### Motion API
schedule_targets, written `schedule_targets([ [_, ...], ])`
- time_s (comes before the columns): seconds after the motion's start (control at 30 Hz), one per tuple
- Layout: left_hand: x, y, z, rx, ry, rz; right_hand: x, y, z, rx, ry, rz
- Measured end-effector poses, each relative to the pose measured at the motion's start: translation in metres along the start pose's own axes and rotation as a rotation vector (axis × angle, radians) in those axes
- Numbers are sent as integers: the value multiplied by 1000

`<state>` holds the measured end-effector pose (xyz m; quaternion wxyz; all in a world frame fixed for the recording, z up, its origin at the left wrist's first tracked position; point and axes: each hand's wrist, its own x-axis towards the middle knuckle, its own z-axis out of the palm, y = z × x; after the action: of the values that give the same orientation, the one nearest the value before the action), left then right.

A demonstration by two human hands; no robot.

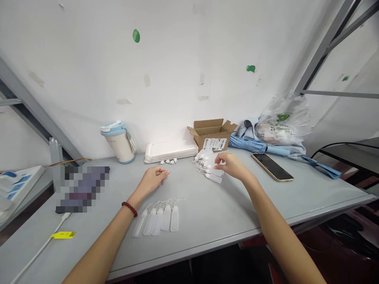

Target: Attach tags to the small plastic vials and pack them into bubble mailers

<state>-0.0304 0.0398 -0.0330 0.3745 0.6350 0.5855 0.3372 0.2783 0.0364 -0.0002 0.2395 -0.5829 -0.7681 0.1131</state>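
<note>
My left hand (153,180) hovers over the grey table, fingers loosely curled together and no object visible in them. In front of it lies a row of several small translucent plastic bottles (159,221), each with a thin white string loop at its top. To the right, my right hand (231,165) reaches into a pile of similar bottles (213,178) with white tips. Its thumb and forefinger are pinched at one small bottle (218,172); the exact grip is partly hidden. Several small white caps (168,161) lie beyond my left hand.
At the back are a stack of white trays (171,150), an opened cardboard box (209,134) and a cup with a blue lid (119,144). A phone (272,167), blue umbrella (254,145) and plastic bag (281,124) lie right. A white cable (41,250) runs at left.
</note>
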Motion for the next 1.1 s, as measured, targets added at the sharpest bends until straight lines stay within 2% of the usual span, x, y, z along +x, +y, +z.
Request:
schedule_targets([
  [0.4,2,-5,-1,2,45,9,1,-3,4,0,-57,-29],
  [0.6,-1,-3,-2,-92,103,-49,1,-6,2,51,60,-60],
  [0.73,-3,1,0,-207,82,-89,-3,-23,6,172,89,-124],
  [0.87,-5,4,2,-262,21,-68,-16,-54,17,374,-59,-214],
  [1.0,-8,9,4,-263,-20,-61,-34,-79,28,434,-375,-427],
  [1.1,-9,14,4,-230,-17,-106,-42,-86,36,425,-526,-540],
])
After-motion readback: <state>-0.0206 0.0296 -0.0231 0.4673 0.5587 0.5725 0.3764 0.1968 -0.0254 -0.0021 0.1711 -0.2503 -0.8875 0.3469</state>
